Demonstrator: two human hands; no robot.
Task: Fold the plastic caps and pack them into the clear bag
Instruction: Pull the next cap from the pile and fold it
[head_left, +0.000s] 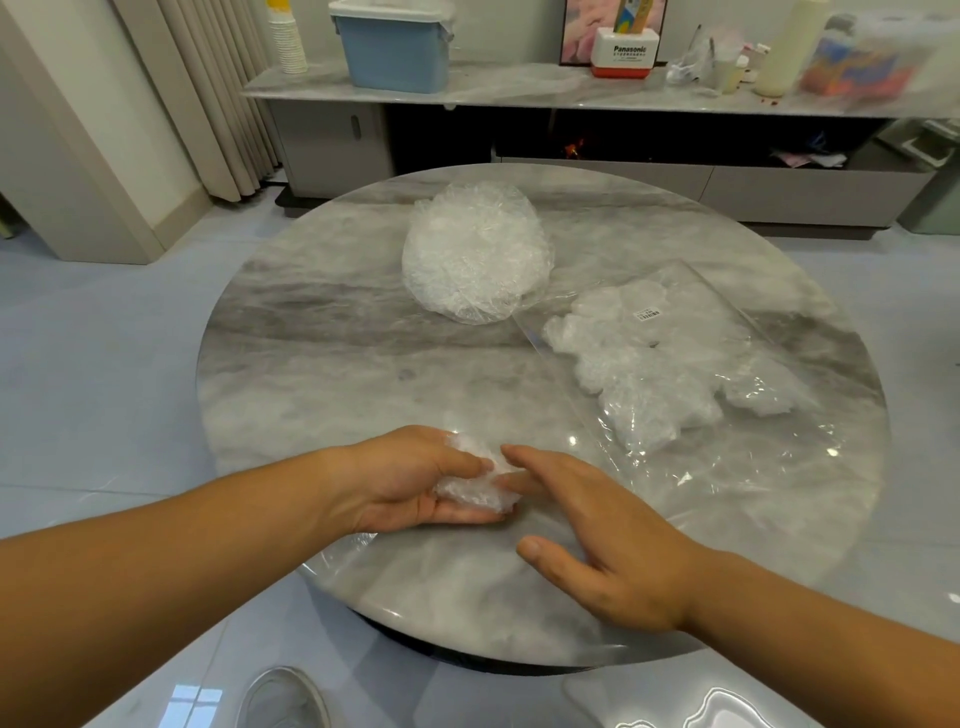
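Note:
My left hand cups a crumpled clear plastic cap near the table's front edge, thumb on top and fingers beneath. My right hand is spread open just right of it, its fingertips touching the cap. A rounded pile of unfolded plastic caps sits at the middle back of the table. The clear bag lies flat on the right side, its mouth toward me, with several bunched caps inside it.
The round grey marble table fills the middle of the view. Behind it runs a low cabinet with a blue lidded box, paper cups and bottles on its shelf. A shoe shows on the tiled floor below.

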